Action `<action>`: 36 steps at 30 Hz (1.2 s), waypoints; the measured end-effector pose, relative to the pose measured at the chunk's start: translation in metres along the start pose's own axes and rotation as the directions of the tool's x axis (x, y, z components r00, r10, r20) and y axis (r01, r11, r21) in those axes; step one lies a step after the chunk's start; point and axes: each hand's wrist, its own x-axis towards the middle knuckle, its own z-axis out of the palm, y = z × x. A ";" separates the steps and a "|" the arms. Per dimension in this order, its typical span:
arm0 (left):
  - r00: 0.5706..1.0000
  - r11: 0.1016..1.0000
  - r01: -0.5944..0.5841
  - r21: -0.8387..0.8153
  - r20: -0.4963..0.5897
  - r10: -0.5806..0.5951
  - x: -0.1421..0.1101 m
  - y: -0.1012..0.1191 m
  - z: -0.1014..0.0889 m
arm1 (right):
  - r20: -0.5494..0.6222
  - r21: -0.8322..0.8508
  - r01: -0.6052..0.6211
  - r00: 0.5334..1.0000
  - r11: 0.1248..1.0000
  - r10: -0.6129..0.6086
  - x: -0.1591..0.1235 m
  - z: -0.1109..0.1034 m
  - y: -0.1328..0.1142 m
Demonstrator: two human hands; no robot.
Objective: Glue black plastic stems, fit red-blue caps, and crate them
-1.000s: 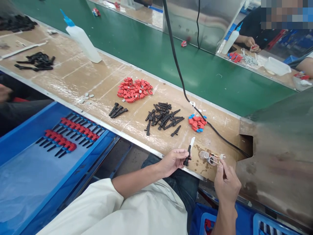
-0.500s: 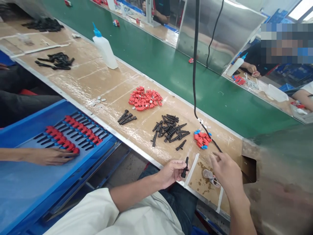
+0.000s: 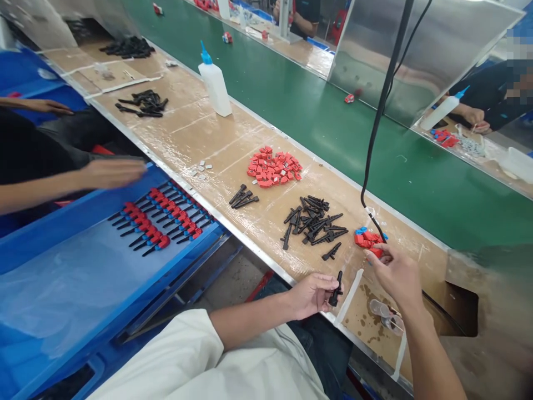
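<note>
My left hand [image 3: 313,293] pinches a small black plastic stick [image 3: 335,282] upright at the bench's near edge. My right hand [image 3: 395,272] reaches over a small pile of red and blue caps [image 3: 366,238], with its thumb and fingers closed on one red cap at the pile's near side. A heap of black sticks [image 3: 311,221] lies just left of the caps. Small clear cups [image 3: 385,314] sit on a stained patch below my right wrist.
A bigger pile of red caps [image 3: 272,166], a few black sticks [image 3: 242,198] and a white glue bottle [image 3: 215,82] lie further left. A black cable [image 3: 377,128] hangs down to the caps. A blue tray [image 3: 62,222] holds rows of assembled pieces; another person's hand [image 3: 110,172] hovers there. Green conveyor [image 3: 316,111] behind.
My right hand has left the clear cups and moved up to the red and blue cap pile, pinching a cap. The other person's hand has lifted off the tray's rows.
</note>
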 end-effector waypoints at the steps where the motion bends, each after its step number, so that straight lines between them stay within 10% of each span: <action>1: 1.000 1.000 0.006 0.002 -0.001 -0.006 -0.001 0.001 0.000 | -0.005 0.170 -0.053 0.999 0.984 0.054 -0.007 -0.006 -0.002; 6: 1.000 0.999 -0.014 -0.039 -0.006 0.014 -0.009 0.009 0.001 | 0.292 0.721 -0.343 0.938 0.602 0.185 -0.064 -0.025 -0.018; 11: 0.998 0.992 -0.065 -0.112 0.012 0.067 -0.027 0.015 0.002 | 0.454 0.861 -0.480 0.874 0.167 0.172 -0.115 -0.013 -0.032; 15: 0.974 0.993 -0.087 -0.078 0.203 0.101 -0.041 0.014 0.003 | 0.484 0.871 -0.491 0.855 -0.010 0.187 -0.132 0.013 -0.042; 24: 0.986 0.995 -0.086 -0.059 0.139 0.093 -0.048 0.017 0.005 | 0.458 0.882 -0.471 0.849 -0.016 0.263 -0.142 0.045 -0.055; 32: 0.998 0.998 -0.023 -0.066 0.056 0.027 -0.049 0.025 0.006 | 0.393 0.875 -0.409 0.912 0.258 0.116 -0.158 0.052 -0.048; 36: 0.999 0.995 0.001 -0.104 0.035 0.003 -0.050 0.026 0.007 | 0.520 0.838 -0.529 0.849 0.136 0.095 -0.164 0.050 -0.042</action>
